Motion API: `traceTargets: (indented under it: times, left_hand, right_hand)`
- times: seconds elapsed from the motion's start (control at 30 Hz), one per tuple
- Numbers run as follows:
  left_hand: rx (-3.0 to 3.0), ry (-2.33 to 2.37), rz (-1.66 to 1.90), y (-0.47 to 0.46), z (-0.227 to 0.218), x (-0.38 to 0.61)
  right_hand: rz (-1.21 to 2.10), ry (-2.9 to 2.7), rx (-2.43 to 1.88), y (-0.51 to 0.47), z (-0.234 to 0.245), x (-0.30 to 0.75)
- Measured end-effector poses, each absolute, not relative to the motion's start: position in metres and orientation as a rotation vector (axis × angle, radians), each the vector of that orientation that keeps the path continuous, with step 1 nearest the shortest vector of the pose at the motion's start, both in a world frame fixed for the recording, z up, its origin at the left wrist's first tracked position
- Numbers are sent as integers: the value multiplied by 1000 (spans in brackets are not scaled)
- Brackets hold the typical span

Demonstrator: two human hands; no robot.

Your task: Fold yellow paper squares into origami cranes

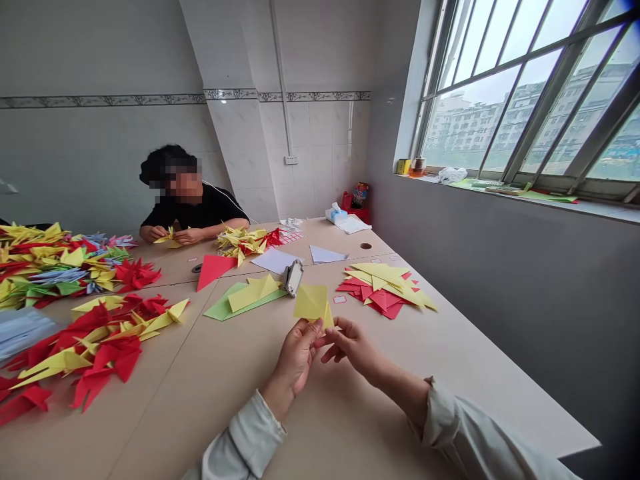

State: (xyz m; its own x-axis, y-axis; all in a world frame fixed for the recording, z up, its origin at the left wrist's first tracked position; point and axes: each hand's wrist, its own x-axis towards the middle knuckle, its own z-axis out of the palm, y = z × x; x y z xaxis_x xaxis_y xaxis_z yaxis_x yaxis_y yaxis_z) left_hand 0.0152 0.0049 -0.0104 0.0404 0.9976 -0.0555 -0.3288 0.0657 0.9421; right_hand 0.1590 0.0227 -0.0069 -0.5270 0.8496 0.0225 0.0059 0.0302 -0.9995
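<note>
I have the yellow paper (pixel 311 302) held up over the table (pixel 175 413), approx. mid-view. L hand (pixel 296 360) is pinching its lower edge, thumb on top; I'd judge that's to steady the layers. R hand (pixel 359 348) is at the narrow flap, lower R, fingers curled; can't tell if they grip or only touch. Red & yellow sheets (pixel 393 287) lie in a loose heap beyond the R hand, presumably for easy reach; folded pieces (pixel 120 357) sit off L, apart from it. Hidden from me: the paper's underside & the fingertips behind it. The grey obj. (pixel 293 277) behind is poss. a stand. Far-L pile (pixel 55 260) is cut off by the frame edge.
</note>
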Motion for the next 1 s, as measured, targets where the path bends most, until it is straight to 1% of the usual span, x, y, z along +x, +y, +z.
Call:
traceTargets:
  times: [0.07,0.1,0.2,0.27,0.33,0.43,0.63,0.83,1.0]
  left_hand:
    - [895,963,1343,7,-11,18]
    - [889,973,1364,8,-11,16]
    - [927,1044,1366,7,-13,9]
    - [1016,1128,1308,7,-14,6]
    - [1113,1190,1244,7,-15,7]
    - [1178,1235,1208,8,-16,8]
    - [1152,1246,1241,10,-8,-1]
    - [1249,1281,1252,13,-11,-3]
    - [1204,1285,1252,13,-8,-5]
  right_hand:
    - [1555,-1691,-876,20,-10,156]
    - [1464,-1734,-911,22,-12,157]
    - [943,-1811,-1058,30,-13,165]
    - [651,-1851,-1074,35,-11,170]
    - [461,-1930,-1038,36,-9,173]
    - [271,-2056,-953,33,-9,173]
    - [135,-2165,-925,27,-8,172]
    - [267,-2060,-947,25,-8,173]
    - [293,-2084,-854,25,-10,172]
